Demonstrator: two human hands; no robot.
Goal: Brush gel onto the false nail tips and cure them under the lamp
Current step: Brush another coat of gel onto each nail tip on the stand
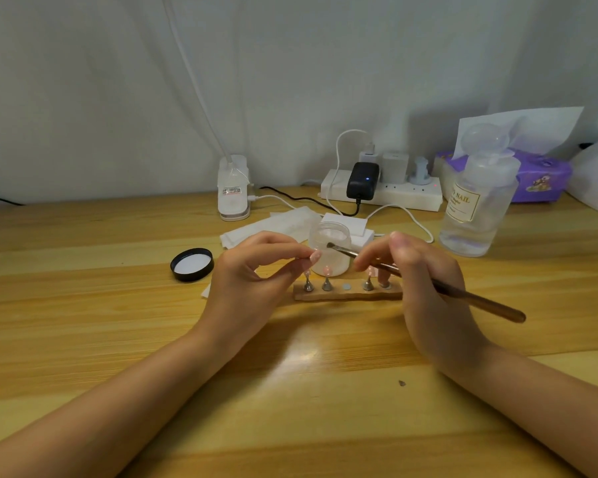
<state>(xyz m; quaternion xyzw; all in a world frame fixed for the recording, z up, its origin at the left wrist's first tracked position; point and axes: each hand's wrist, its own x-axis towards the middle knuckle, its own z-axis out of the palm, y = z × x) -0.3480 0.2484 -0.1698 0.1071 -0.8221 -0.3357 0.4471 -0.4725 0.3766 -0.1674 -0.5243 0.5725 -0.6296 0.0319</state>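
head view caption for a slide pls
Right hand holds brush near nail tip pinched in left hand.

Back by the wall sits a white power strip (382, 194) with a black adapter (362, 180) plugged in. Far right, a purple tissue box (542, 179), one sheet poking up.

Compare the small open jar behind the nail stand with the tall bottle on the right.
The small jar is squat and wide-mouthed; the tall bottle is much taller with a narrower neck. The jar is open, its black lid lying apart to the left; the bottle is closed by a domed clear cap. The bottle carries a label; the jar shows none. Both are translucent and stand upright on the wooden table.
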